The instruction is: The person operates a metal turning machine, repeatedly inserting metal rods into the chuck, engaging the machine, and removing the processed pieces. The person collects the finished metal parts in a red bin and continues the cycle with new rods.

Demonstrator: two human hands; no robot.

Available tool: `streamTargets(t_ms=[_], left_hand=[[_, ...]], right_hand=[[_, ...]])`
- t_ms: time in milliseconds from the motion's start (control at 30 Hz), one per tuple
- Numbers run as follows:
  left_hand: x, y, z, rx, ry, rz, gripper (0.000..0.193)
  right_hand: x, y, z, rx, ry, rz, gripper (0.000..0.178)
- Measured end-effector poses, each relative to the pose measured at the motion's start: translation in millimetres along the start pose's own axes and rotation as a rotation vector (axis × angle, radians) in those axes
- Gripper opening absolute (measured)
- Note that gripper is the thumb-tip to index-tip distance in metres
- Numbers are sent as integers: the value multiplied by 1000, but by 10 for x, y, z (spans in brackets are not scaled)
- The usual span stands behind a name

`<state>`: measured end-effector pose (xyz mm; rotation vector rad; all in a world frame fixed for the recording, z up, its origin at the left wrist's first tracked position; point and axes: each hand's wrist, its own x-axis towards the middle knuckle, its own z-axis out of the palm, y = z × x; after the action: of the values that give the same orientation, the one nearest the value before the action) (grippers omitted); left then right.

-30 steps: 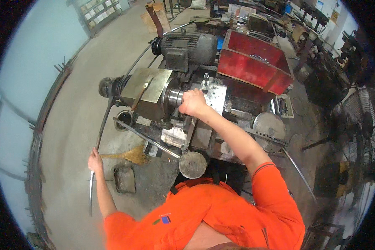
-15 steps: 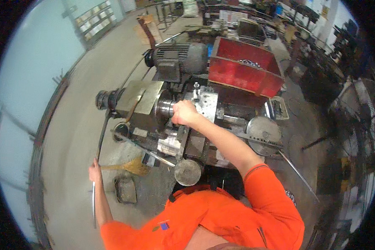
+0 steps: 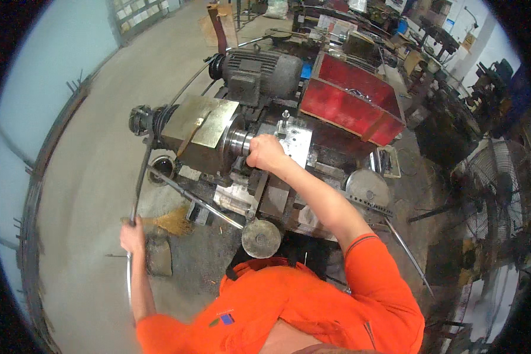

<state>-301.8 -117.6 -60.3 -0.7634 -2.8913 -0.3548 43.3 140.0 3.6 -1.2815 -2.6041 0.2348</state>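
Note:
At the left, my left hand is wrapped round a long metal lever, which runs from the rear of the lathe's headstock down past my forearm. My right hand is closed at the front of the shiny spindle nose, fingers curled. Whatever lies inside that grip is hidden. Just beyond my right hand stands the tool post on a bright steel slide plate. A round grey disc sits nearest my body, below the machine bed.
Behind the headstock is an electric motor. A red box with small metal parts stands at the back right. Another disc with a long rod is at the right. A broom and dustpan lie left. A fan stands far right.
The view has shifted slightly. My left hand still grips the lever, and my right hand stays closed at the spindle nose, with a little more of the bright metal showing beside it.

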Motion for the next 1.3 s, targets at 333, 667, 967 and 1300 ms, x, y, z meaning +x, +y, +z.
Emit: streamTargets(t_ms=[333,667,967,1300], left_hand=[[-262,97,-76,-44,-9,116,39],[919,68,365,-305,-488,577,39],[1398,-196,1151,-975,-907,-72,30],[1294,-249,987,-1066,-985,-185,22]], right_hand=[[-293,493,-915,-248,228,68,25],[-1370,1534,-1909,-139,718,50,43],[-4689,1830,-865,-74,470,1077,37],[-6089,1718,823,55,-175,1526,29]])
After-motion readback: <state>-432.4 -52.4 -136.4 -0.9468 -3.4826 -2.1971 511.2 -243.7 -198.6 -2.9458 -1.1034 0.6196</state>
